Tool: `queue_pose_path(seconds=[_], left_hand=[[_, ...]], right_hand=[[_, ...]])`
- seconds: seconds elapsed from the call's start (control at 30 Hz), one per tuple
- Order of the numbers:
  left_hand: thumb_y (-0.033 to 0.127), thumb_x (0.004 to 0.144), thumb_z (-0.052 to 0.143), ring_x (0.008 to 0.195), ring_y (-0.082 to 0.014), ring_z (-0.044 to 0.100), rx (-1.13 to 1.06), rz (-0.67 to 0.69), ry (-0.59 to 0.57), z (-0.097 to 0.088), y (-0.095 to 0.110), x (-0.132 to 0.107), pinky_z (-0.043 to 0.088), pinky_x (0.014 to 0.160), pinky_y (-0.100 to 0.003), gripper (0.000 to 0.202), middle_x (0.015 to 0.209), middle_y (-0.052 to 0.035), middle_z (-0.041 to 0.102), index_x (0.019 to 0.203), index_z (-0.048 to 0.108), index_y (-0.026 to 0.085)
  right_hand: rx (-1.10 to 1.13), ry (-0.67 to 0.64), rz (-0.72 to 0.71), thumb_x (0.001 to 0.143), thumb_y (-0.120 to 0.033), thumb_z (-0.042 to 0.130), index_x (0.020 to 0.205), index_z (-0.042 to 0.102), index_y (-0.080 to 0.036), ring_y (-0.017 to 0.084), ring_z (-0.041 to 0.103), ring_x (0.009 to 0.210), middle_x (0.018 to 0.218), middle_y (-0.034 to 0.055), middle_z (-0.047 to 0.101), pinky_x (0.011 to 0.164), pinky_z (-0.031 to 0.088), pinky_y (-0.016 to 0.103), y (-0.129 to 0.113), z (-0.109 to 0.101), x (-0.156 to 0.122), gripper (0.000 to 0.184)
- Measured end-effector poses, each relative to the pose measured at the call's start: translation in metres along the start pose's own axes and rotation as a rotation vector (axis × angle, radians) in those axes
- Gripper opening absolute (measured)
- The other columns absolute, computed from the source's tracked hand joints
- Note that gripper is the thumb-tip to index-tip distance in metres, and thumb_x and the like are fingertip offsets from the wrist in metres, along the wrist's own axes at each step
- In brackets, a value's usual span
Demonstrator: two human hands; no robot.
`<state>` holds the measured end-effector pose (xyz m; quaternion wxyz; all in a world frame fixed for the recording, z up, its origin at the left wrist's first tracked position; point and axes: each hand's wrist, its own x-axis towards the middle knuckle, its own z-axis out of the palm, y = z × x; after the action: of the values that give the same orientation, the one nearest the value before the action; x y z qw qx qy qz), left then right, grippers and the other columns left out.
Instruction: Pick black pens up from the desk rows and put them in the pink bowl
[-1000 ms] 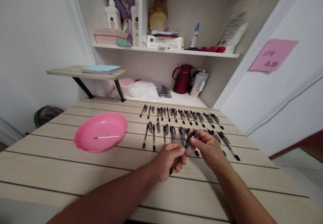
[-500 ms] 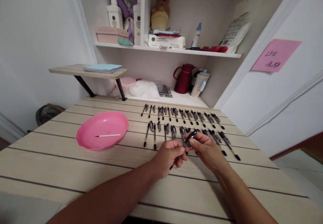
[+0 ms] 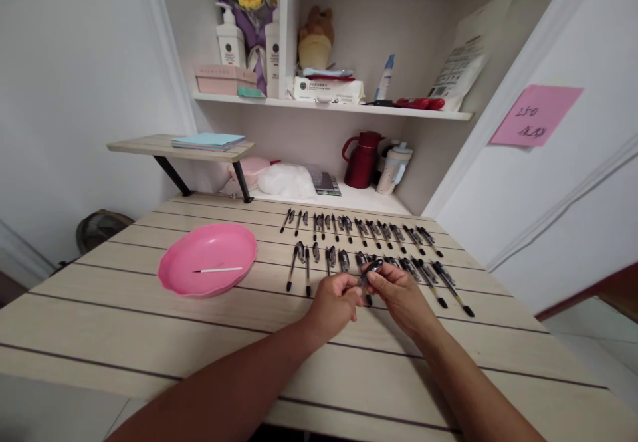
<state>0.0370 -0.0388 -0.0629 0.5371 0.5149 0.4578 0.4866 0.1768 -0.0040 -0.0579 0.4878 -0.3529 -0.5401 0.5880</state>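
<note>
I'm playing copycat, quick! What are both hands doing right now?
Left hand: closed, holding a black pen.
Right hand: closed, fingers pinching the same black pen.

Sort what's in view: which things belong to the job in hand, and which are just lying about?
In the job:
- dark pen piece at both hands' fingertips
- two rows of pen parts
- possibly the pink dish and its white stick

Just lying about:
- red jug
- pale tumbler
- blue-topped paper stack
- plush toy
- pump bottle
</note>
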Motion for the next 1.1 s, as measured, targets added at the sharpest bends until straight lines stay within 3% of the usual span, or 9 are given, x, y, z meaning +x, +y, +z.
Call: queue_pose_path(seconds=[0.2,0.3,0.47,0.87,1.1], left_hand=[[0.024,0.074,0.045,0.035,-0.0034,0.041,-0.119,-0.090,-0.134,-0.002,0.005,-0.002,0.023,0.035,-0.016,0.015,0.059,0.0024,0.055,0.082,0.053,0.014],[0.028,0.075,0.046,0.034,-0.0034,0.040,-0.160,-0.098,-0.189,-0.004,0.005,-0.003,0.022,0.035,-0.016,0.020,0.058,0.0030,0.054,0.087,0.054,0.014],[0.030,0.075,0.048,0.035,-0.0026,0.036,-0.217,-0.099,-0.254,-0.005,0.006,-0.005,0.019,0.036,-0.017,0.025,0.059,0.0026,0.054,0.092,0.056,0.013],[0.025,0.075,0.042,0.035,-0.0043,0.032,-0.099,-0.063,-0.180,0.001,0.007,-0.010,0.021,0.039,-0.019,0.019,0.055,0.0026,0.052,0.082,0.056,0.014],[0.015,0.072,0.041,0.054,-0.0094,0.043,0.319,0.241,-0.071,0.001,0.003,-0.014,0.031,0.053,-0.021,0.020,0.057,0.0016,0.052,0.071,0.061,0.015]], right_hand=[[0.115,0.013,-0.003,0.071,-0.042,0.064,0.095,0.064,-0.021,0.010,0.049,0.056,0.068,0.0007,0.060,0.054,0.040,0.023,-0.011,0.000,-0.002,0.032],[0.062,0.002,-0.008,0.068,-0.036,0.069,0.093,0.065,-0.021,0.009,0.049,0.057,0.079,0.0025,0.063,0.055,0.041,0.022,-0.017,0.000,-0.003,0.030],[0.031,0.038,-0.045,0.068,-0.031,0.070,0.087,0.065,-0.020,0.007,0.047,0.055,0.076,0.0007,0.061,0.052,0.039,0.020,-0.017,0.000,-0.002,0.023],[0.022,0.124,-0.049,0.067,-0.035,0.069,0.086,0.063,-0.018,0.007,0.046,0.052,0.073,0.0011,0.061,0.048,0.038,0.020,-0.009,0.007,-0.011,0.026],[-0.007,0.172,-0.053,0.064,-0.037,0.071,0.084,0.062,-0.017,0.009,0.048,0.052,0.073,0.0017,0.061,0.050,0.041,0.022,-0.004,0.005,-0.019,0.029]])
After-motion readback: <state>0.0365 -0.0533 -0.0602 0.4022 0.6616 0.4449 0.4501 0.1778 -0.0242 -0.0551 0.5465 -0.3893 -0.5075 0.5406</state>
